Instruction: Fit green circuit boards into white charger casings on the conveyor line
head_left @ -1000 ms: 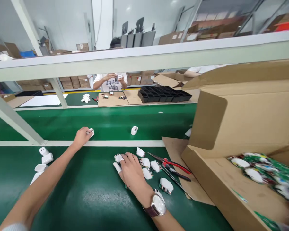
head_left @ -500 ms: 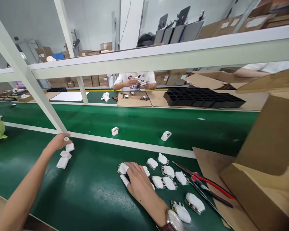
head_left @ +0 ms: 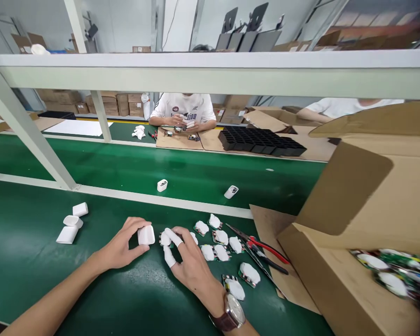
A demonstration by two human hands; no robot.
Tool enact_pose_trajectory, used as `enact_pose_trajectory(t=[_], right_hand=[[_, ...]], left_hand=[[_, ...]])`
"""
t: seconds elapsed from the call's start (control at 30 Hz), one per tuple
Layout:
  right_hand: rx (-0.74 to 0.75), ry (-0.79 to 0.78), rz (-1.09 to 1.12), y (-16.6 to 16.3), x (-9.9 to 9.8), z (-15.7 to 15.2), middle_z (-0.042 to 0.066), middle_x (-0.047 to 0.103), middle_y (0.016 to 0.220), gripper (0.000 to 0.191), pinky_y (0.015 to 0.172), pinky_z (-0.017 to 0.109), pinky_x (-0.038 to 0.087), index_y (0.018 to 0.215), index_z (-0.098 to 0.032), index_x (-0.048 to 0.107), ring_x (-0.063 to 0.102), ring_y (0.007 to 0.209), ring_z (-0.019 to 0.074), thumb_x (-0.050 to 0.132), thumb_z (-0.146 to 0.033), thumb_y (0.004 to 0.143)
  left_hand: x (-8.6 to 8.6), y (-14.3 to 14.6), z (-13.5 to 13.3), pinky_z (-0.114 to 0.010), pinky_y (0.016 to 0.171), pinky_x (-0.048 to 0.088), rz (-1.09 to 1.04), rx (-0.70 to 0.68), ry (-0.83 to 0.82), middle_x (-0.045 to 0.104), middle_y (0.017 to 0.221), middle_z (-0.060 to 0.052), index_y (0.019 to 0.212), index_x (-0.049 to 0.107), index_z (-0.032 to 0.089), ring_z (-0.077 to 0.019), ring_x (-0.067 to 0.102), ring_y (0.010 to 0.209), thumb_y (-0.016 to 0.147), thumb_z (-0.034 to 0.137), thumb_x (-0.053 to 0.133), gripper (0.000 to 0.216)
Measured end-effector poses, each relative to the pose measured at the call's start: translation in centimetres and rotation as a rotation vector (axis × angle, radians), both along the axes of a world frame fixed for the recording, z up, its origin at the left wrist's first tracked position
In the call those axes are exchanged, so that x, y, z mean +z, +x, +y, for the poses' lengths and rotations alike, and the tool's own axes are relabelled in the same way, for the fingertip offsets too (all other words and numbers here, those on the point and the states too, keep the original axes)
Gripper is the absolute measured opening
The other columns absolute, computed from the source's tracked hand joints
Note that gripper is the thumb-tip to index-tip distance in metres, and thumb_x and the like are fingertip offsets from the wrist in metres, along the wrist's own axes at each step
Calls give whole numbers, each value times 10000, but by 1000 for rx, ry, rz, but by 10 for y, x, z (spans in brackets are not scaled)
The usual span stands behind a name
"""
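My left hand (head_left: 124, 246) grips a white plastic charger shell (head_left: 146, 235) between thumb and fingers, just above the green mat. My right hand (head_left: 189, 263), with white finger cots on two fingertips and a wristwatch, pinches a small white-topped circuit part (head_left: 165, 239) right beside the shell. Several more white-topped circuit parts (head_left: 221, 252) lie scattered to the right of that hand. Three loose white shells (head_left: 71, 222) lie on the mat to the left.
Red-handled pliers (head_left: 262, 248) lie on cardboard at the right. An open cardboard box (head_left: 357, 205) holds bagged parts. Two white chargers (head_left: 162, 185) sit on the green conveyor belt (head_left: 126, 168). Across it, another person (head_left: 182, 112) works beside a black tray (head_left: 262, 140).
My left hand drew back from the shell pile at the left with one white shell and brought it next to my right hand. The camera swung back to the right.
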State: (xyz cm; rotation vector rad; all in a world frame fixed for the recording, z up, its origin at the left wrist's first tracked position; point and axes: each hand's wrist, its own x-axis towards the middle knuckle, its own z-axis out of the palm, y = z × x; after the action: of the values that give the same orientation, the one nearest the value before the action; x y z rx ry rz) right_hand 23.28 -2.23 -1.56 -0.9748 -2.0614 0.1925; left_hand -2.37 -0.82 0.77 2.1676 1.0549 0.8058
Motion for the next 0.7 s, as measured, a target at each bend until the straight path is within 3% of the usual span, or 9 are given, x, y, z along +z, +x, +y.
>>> enact_pose_trajectory(t=[0.13, 0.3, 0.7], right_hand=[[79, -7, 108, 2, 8, -5, 153, 604, 1320, 542, 985, 436, 637, 1512, -225, 451, 654, 1215, 266, 606, -90, 1010], [179, 19, 67, 1, 2, -10, 176, 596, 1394, 660, 1036, 439, 625, 1569, -212, 413, 623, 1295, 279, 631, -16, 977], [236, 17, -43, 4, -4, -9, 182, 610, 1407, 672, 1053, 471, 619, 1609, -204, 385, 620, 1304, 292, 607, -24, 1001]], left_hand=[[-16, -6, -3, -470, 1123, 507, -25, 26, -44, 589, 1377, -103, 1433, 485, 295, -267, 593, 1287, 978, 234, 693, 504], [-18, -3, -6, -418, 1111, 523, 4, 7, -79, 601, 1383, -87, 1424, 484, 295, -240, 626, 1266, 979, 193, 660, 489], [-26, -2, -15, -413, 1105, 551, 66, 11, -77, 599, 1447, -74, 1540, 348, 330, -237, 643, 1298, 955, 141, 632, 677]])
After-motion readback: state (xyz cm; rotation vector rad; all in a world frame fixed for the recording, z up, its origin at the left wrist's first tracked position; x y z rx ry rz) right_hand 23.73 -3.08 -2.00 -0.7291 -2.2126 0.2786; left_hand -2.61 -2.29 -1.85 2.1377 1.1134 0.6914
